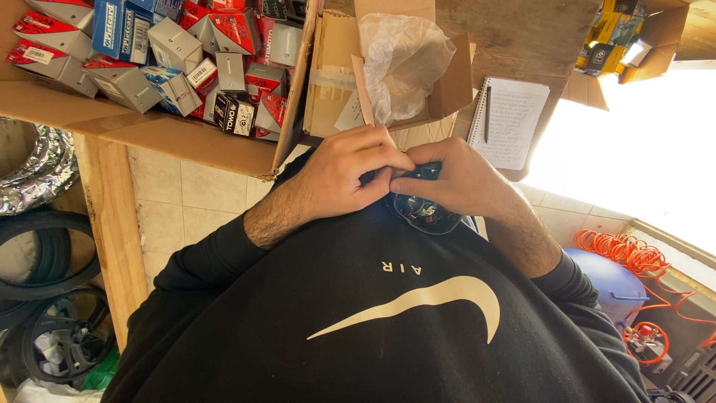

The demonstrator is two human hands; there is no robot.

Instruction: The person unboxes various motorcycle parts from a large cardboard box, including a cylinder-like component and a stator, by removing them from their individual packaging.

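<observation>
dark and round, the small part (pixel 425 210) sits against my chest, pinched between both hands: my left hand (pixel 344 175) curls over its top, fingers pressed together, and my right hand (pixel 456 179) grips its side, thumb tip meeting the left. just beyond them an open cardboard box (pixel 332 75) holds crumpled clear plastic (pixel 403 60). left of it a wider carton (pixel 179 134) is packed with small grey, red and blue boxes (pixel 171 48). a spiral notebook (pixel 514 119) with a pen lies to the right.
</observation>
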